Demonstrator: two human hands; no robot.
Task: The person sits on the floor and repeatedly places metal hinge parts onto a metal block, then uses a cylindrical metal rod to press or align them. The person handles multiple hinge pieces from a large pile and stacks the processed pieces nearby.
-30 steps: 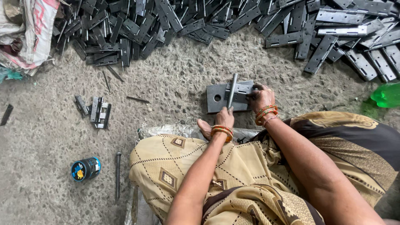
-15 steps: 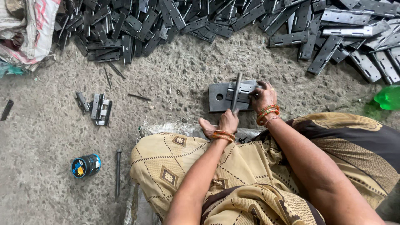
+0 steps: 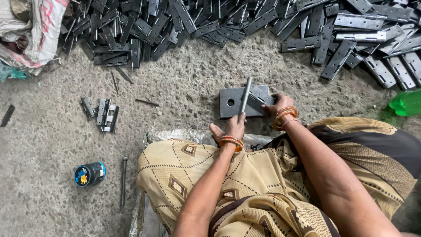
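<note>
Sitting on a rough concrete floor [image 3: 184,83], a person works over a square steel plate [image 3: 232,103] with a round hole near its left side; the plate lies flat just ahead of the knees. The left hand [image 3: 230,129] is closed around the lower end of a slim metal rod [image 3: 245,94], which slants up and across the plate. The right hand [image 3: 274,103] presses its fingers down on a dark metal hinge [image 3: 258,98] resting on the plate's right part, just beside the rod; whether rod and hinge touch cannot be told. Both wrists carry orange bangles [image 3: 284,116]. A patterned yellow-brown garment [image 3: 245,184] covers the lap. Beyond the plate, along the top of the view, lies a broad heap of dark hinges [image 3: 175,22], with longer grey strap hinges [image 3: 364,26] at the upper right. To the left, well apart from the hands, a small cluster of hinge parts [image 3: 104,115] sits on the floor, with a small blue round tin [image 3: 90,174] nearer the camera and a long pin [image 3: 123,182] just beside it. A woven sack [image 3: 35,30] occupies the upper left corner, and a green plastic bottle [image 3: 405,103] shows at the right edge.
</note>
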